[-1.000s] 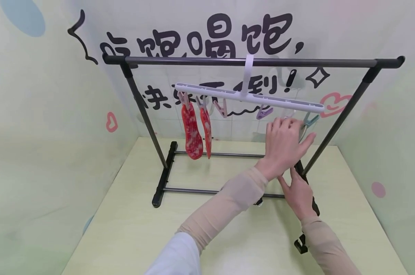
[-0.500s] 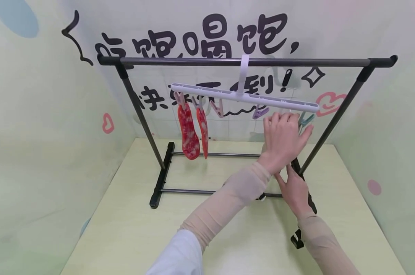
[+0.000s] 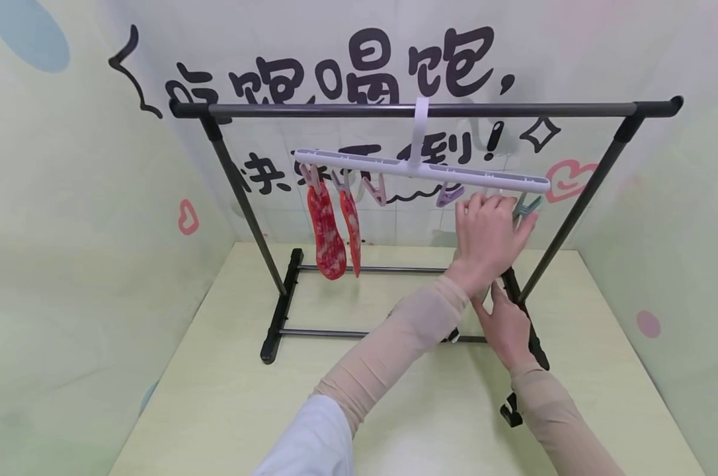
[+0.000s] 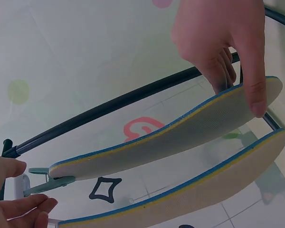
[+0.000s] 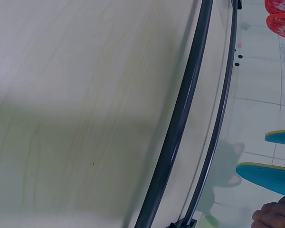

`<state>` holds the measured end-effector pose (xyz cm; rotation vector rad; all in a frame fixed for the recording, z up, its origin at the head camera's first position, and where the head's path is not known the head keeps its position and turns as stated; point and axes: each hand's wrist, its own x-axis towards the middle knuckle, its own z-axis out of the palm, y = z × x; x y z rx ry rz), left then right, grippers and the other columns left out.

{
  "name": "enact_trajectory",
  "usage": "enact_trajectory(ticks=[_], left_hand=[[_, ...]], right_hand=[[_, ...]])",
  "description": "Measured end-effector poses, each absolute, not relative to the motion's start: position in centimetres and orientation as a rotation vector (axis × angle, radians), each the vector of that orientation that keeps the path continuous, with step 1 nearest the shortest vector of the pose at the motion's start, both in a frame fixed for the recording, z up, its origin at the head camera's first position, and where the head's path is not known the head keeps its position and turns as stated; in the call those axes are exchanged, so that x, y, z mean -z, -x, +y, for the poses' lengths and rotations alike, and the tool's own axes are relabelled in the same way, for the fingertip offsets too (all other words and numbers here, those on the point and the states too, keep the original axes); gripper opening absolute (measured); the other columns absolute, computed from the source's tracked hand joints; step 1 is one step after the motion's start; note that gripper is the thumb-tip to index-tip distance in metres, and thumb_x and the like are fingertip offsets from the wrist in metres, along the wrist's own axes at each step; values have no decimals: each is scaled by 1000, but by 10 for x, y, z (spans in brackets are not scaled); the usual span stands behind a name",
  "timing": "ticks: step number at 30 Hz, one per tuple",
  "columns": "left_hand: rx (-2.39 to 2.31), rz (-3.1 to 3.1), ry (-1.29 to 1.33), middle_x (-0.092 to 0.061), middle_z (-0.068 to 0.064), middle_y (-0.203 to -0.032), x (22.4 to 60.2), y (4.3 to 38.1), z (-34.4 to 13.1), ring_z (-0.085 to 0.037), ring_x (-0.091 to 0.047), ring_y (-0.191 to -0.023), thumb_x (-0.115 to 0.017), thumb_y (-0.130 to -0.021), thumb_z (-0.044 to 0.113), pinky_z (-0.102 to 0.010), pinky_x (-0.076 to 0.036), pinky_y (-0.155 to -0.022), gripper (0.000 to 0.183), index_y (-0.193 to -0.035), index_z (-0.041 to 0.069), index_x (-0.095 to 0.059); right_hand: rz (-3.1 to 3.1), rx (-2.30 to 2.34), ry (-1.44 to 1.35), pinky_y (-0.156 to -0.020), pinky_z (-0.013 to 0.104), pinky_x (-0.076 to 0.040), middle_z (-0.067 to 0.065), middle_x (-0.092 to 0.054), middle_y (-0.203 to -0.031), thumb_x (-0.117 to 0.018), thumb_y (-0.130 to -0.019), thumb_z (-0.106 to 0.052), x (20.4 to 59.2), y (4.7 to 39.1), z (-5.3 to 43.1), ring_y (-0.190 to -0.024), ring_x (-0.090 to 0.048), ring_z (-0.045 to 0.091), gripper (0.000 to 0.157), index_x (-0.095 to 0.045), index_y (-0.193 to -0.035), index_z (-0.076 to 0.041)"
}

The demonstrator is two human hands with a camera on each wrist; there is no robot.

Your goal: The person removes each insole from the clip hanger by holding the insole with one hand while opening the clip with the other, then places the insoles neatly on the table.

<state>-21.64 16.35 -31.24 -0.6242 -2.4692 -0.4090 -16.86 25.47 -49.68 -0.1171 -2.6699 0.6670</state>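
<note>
Here the right hand [image 3: 508,330] is pinching a blue-edged insole [image 4: 156,149] low down, thumb on the pale side and fingers tucking behind its free end, so that grip is plainly clamped. Up top, the left hand [image 3: 486,235] is framing the teal clip [image 4: 57,184], thumb to one side and fingertips to the other; whether they are pressing it, I cannot tell. The insole is stretching slantwise between the two hands, its upper end apparently sitting in that clip's mouth.

And what is changing? Little: the left hand is edging higher, its thumb drawing nearer the clip, while the right is staying put below. That is looking like the fixing of the upper end, with the right hand steadying the piece.

Moving outward, a second insole [image 4: 190,202] is hanging just beside the first, apart from it. Above them the lavender hanger [image 3: 365,158] is tilting down towards the hands, hooking over the dark rail [image 3: 311,111]. At its far end two red mottled pieces [image 3: 329,238] are dangling from clips, while a pink clip [image 3: 375,190] and a purple clip [image 3: 450,194] are holding nothing.
</note>
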Motion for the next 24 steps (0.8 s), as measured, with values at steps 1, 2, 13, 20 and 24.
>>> enact_trajectory(ticks=[1, 2, 13, 20, 24], left_hand=[[418, -2476, 627, -72, 12, -112, 313, 217, 163, -11, -58, -109, -46, -99, 58, -31, -36, -94, 42, -117, 28, -70], [427, -2477, 631, -72, 13, -112, 313, 218, 163, -11, -58, -110, -46, -99, 58, -31, -36, -94, 42, -117, 29, -70], [430, -2452, 633, -73, 14, -104, 318, 223, 164, -10, -60, -104, -46, -98, 59, -31, -37, -91, 42, -113, 30, -72], [425, -2418, 636, -73, 14, -94, 321, 223, 165, -10, -61, -99, -48, -96, 62, -31, -38, -90, 42, -100, 29, -73], [426, -2422, 637, -71, 15, -89, 322, 222, 166, -10, -61, -97, -46, -96, 63, -31, -38, -89, 41, -90, 29, -68]], right_hand=[[-2654, -664, 116, -40, 35, -32, 6, -46, -47, -58, -99, -37, 498, 169, 254, -36, -36, 16, 60, -46, -144, 2], [-2634, -657, 111, -39, 34, -32, 7, -46, -48, -58, -99, -34, 499, 169, 253, -36, -35, 16, 56, -49, -141, 3], [-2476, -596, 64, -40, 43, -35, 23, -69, -82, -56, -98, -15, 506, 165, 252, -40, -44, 23, 33, -60, -125, 4], [-2387, -521, 32, -53, 59, -48, 31, -64, -120, -61, -95, -11, 514, 156, 254, -77, -67, 49, 41, -54, -131, 10], [-2367, -481, 32, -58, 60, -50, 34, -62, -121, -61, -95, -10, 517, 151, 252, -96, -66, 50, 43, -54, -131, 13]])
